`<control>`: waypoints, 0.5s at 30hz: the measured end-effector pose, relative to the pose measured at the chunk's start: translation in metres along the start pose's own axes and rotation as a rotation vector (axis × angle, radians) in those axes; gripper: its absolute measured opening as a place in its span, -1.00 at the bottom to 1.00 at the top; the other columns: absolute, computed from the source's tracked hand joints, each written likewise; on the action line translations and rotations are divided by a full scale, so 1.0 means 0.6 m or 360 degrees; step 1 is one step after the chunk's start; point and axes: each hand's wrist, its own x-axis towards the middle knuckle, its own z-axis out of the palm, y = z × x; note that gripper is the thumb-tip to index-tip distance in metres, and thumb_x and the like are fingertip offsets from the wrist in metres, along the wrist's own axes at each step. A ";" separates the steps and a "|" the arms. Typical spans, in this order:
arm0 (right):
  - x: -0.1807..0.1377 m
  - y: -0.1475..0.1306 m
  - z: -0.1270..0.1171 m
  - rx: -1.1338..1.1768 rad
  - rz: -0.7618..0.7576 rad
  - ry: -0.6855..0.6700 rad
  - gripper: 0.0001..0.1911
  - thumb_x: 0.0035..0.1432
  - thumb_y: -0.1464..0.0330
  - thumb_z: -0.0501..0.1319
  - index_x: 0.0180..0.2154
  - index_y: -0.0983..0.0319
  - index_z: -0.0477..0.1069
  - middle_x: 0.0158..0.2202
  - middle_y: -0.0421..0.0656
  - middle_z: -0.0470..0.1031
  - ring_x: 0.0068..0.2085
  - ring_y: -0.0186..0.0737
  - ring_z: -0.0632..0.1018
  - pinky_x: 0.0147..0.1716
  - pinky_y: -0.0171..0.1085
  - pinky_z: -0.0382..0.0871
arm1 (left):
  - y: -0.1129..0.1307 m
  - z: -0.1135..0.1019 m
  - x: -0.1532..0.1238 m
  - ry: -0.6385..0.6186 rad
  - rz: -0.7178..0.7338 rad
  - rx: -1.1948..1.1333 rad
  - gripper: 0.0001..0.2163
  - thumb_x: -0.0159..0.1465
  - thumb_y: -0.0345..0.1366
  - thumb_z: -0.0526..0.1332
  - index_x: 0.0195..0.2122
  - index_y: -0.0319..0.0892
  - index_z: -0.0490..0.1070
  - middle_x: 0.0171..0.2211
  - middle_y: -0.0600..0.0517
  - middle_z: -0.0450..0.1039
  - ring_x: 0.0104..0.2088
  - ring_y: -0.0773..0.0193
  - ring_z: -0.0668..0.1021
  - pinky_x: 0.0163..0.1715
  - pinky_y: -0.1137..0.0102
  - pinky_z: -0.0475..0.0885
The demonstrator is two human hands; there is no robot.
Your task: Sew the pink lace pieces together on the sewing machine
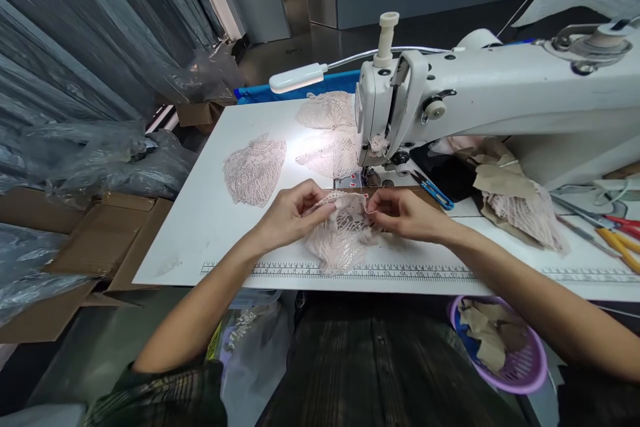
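Observation:
Between my two hands a pale pink lace piece (343, 240) hangs over the table's front part, its top edge held up. My left hand (300, 213) pinches the edge at its left end, thumb and fingers together. At the right end my right hand (400, 212) pinches the same edge. Just behind them stands a white sewing machine (400, 100), its needle area (370, 177) partly hidden by my hands and the lace. More lace pieces lie on the table: one at the left (255, 170) and a group under the lamp light (327, 133).
Blue thread snips (433, 190) lie right of the needle area. Beige fabric and lace scraps (515, 193), yellow-handled scissors (620, 247) and a printed ruler strip (400, 272) are on the white table (195, 213). A purple basket (535, 373) stands below; cardboard boxes (105, 233) sit left.

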 end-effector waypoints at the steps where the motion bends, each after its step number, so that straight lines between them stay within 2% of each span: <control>1: -0.004 -0.001 -0.005 0.0205 0.0031 -0.0109 -0.87 0.15 0.30 0.20 -0.35 0.23 0.34 -0.40 -0.18 0.45 -0.40 -0.32 0.45 -0.41 -0.34 0.31 | 0.011 -0.005 -0.005 0.0014 -0.0031 -0.0118 -0.77 0.28 -0.12 0.23 -0.31 -0.18 0.31 -0.42 0.06 0.42 -0.49 0.40 0.45 -0.52 0.49 0.38; 4: -0.007 -0.001 -0.022 0.0518 0.0127 -0.0349 -0.82 0.14 0.27 0.26 -0.32 0.26 0.39 -0.40 -0.19 0.47 -0.40 -0.37 0.46 -0.38 -0.36 0.34 | 0.029 -0.022 -0.006 0.0106 -0.0104 -0.0238 -0.73 0.21 -0.11 0.30 -0.22 -0.19 0.35 -0.40 0.02 0.47 -0.53 0.41 0.47 -0.58 0.52 0.38; 7: 0.006 0.005 -0.036 0.0592 0.0247 -0.0352 -0.84 0.12 0.30 0.26 -0.28 0.25 0.44 -0.37 -0.18 0.49 -0.40 -0.36 0.47 -0.39 -0.36 0.37 | 0.020 -0.039 0.011 0.0191 -0.0143 -0.0090 -0.74 0.22 -0.12 0.29 -0.19 -0.20 0.42 -0.38 0.00 0.51 -0.51 0.38 0.49 -0.58 0.52 0.38; 9: 0.022 0.013 -0.040 0.0462 0.0343 -0.0174 -0.88 0.11 0.34 0.24 -0.29 0.24 0.46 -0.40 -0.15 0.51 -0.44 -0.31 0.48 -0.47 -0.34 0.37 | 0.003 -0.047 0.027 0.0218 -0.0166 0.0128 -0.77 0.26 -0.13 0.24 -0.22 -0.20 0.46 -0.35 -0.01 0.53 -0.46 0.35 0.51 -0.51 0.48 0.41; 11: 0.037 0.020 -0.041 0.0136 0.0440 0.0124 -0.90 0.10 0.40 0.22 -0.31 0.23 0.49 -0.44 -0.13 0.52 -0.47 -0.26 0.49 -0.53 -0.32 0.33 | -0.018 -0.050 0.043 0.0191 -0.0158 0.0477 -0.79 0.29 -0.16 0.19 -0.21 -0.20 0.48 -0.32 -0.02 0.54 -0.44 0.30 0.52 -0.46 0.42 0.44; 13: 0.048 0.025 -0.037 -0.0208 0.0496 0.0380 -0.90 0.10 0.43 0.21 -0.33 0.22 0.51 -0.45 -0.13 0.53 -0.45 -0.23 0.50 -0.51 -0.31 0.32 | -0.037 -0.047 0.057 0.0164 -0.0047 0.0909 -0.79 0.31 -0.21 0.16 -0.15 -0.19 0.47 -0.23 -0.07 0.53 -0.37 0.22 0.54 -0.41 0.34 0.46; 15: 0.052 0.025 -0.032 -0.0392 0.0483 0.0486 -0.90 0.13 0.41 0.21 -0.34 0.21 0.52 -0.45 -0.14 0.53 -0.42 -0.22 0.52 -0.46 -0.31 0.32 | -0.051 -0.041 0.070 0.0112 0.0163 0.1220 -0.78 0.33 -0.27 0.12 -0.10 -0.21 0.46 -0.13 -0.14 0.50 -0.27 0.14 0.55 -0.38 0.28 0.47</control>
